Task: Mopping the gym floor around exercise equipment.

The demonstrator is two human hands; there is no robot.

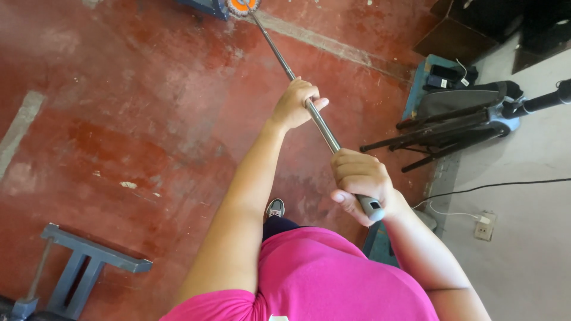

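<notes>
Steel-grey and slim, the mop handle (318,122) is clamped by both sets of fingers. The right hand (360,178), just right of the frame's centre, has its fingers curled tightly round the handle just above the grey end grip (372,208), the thumb tucked underneath. The left hand (295,102), higher up and nearer the middle of the frame, has its fingers wrapped over the shaft further along, with the thumb laid out straight on the metal. Both arms reach out from a pink shirt (333,273) at the bottom edge.

From the hands the handle runs diagonally to the upper middle of the frame, where the orange and white mop head (242,5) touches the red concrete floor (119,119), half cut off by the top edge. The floor looks worn and patchy, with pale scuffs and a few light flecks left of centre; whether any part is wet or already wiped cannot be told, so how much has been covered is unclear.

Below the arms a grey shoe (275,208) shows. A grey metal stand (83,267) sits at lower left, a folded black tripod (452,122) lies at right beside a blue box (419,83), and a black cable (505,185) crosses the pale floor toward a wall socket (485,227).
</notes>
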